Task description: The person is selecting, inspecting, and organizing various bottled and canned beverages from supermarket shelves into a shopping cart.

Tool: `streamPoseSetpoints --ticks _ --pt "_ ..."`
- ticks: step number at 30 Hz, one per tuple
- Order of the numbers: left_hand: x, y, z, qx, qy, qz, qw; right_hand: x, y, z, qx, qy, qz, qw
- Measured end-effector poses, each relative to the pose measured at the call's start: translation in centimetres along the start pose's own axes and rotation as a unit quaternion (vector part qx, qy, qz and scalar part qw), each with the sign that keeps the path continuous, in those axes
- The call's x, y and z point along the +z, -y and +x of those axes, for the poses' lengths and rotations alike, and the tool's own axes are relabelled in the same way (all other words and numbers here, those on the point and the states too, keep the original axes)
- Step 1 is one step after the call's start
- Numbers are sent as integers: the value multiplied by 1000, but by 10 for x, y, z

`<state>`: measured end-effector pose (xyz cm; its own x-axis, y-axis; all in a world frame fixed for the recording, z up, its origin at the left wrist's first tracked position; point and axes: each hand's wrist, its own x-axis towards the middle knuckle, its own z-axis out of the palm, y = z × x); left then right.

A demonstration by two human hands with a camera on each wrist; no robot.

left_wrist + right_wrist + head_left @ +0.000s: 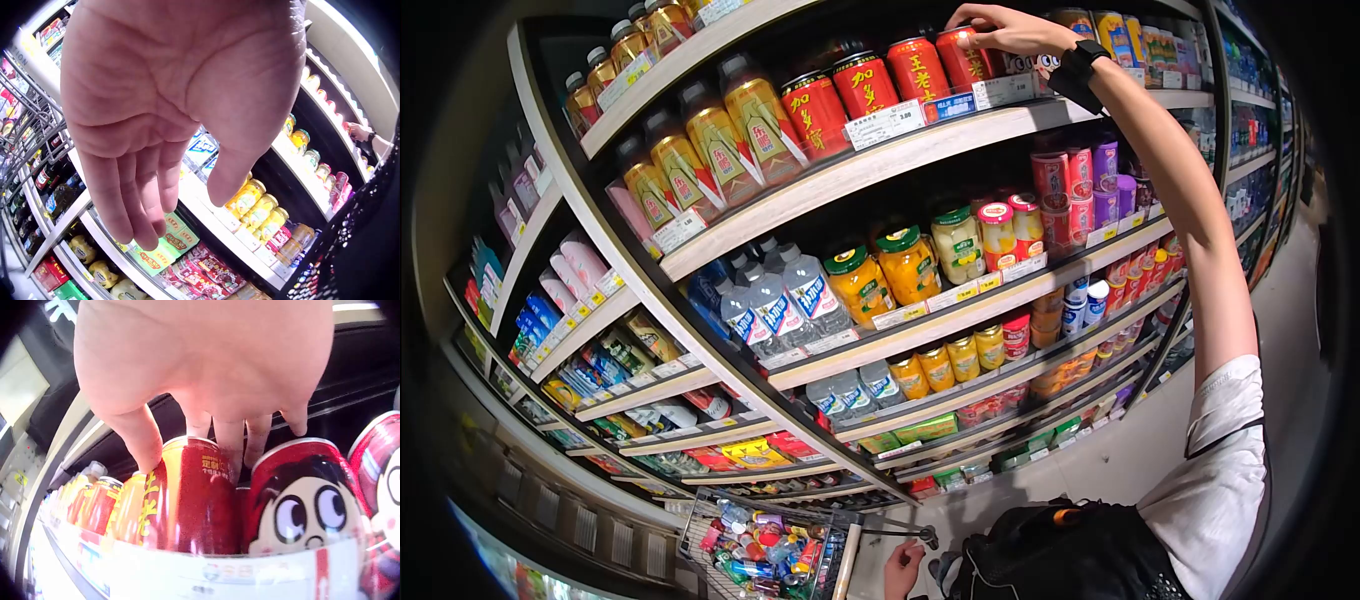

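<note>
On the upper shelf, my right hand point(1022, 30) grips a red can point(968, 62) with yellow characters, at the end of a row of red cans. The right wrist view shows the thumb of this hand point(206, 362) against the left side of the can point(203, 494), with the fingers reaching behind its top. Just to the right stands a can with a cartoon face point(306, 506). Low beside the cart, my left hand point(903, 570) holds nothing; its fingers hang loosely in the left wrist view, palm point(181, 81) facing the camera.
A wire shopping cart point(850, 560) filled with mixed packages stands at the lower left. Bottles with gold labels point(760, 125) flank the cans on the left. Price tags point(887, 124) line the shelf's front edge, and jars point(908, 265) fill the shelf below.
</note>
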<state>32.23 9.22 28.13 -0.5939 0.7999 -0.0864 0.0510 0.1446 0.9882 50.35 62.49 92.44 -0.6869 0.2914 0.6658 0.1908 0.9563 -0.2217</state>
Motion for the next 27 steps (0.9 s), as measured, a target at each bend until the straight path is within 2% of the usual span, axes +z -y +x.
streamPoseSetpoints --ticks 1,3,6,8,11,13,15,17,18,21,23,25,26,27 --pt "0 -2 -2 -1 0 1 1000 2 3 -3 31 6 20 999" --pt "1 -2 -5 -10 6 20 1000 -1 13 -9 37 -16 -22 999" --pt "-4 3 -3 -32 27 16 999 -5 33 -13 46 -34 -160 986" --pt "-2 35 7 -41 16 7 999 -1 29 -12 42 -37 -146 988" --pt "1 49 10 -50 4 2 999 2 18 -8 20 -30 -113 993" --pt "2 49 9 -51 4 8 999 4 22 -9 24 -50 -148 987" --pt "5 50 8 -64 2 52 997 5 28 -12 41 -39 -135 989" --pt "3 51 7 -65 4 61 996 8 32 -14 94 -62 -211 971" --pt "7 48 3 -66 2 65 996 9 29 -12 89 -57 -210 972" --pt "7 35 1 -67 15 71 995 9 24 -16 -69 -111 -296 946" --pt "-3 23 -8 -56 6 77 995 24 47 -31 -268 -255 -314 874" --pt "-13 34 -19 -42 -23 66 997 44 56 -48 -279 -266 -248 889" --pt "-19 25 -21 -31 -48 73 996 62 82 -72 -292 -289 -226 883" --pt "-16 -9 -33 -48 -80 79 993 92 101 -103 -277 -302 -187 893"
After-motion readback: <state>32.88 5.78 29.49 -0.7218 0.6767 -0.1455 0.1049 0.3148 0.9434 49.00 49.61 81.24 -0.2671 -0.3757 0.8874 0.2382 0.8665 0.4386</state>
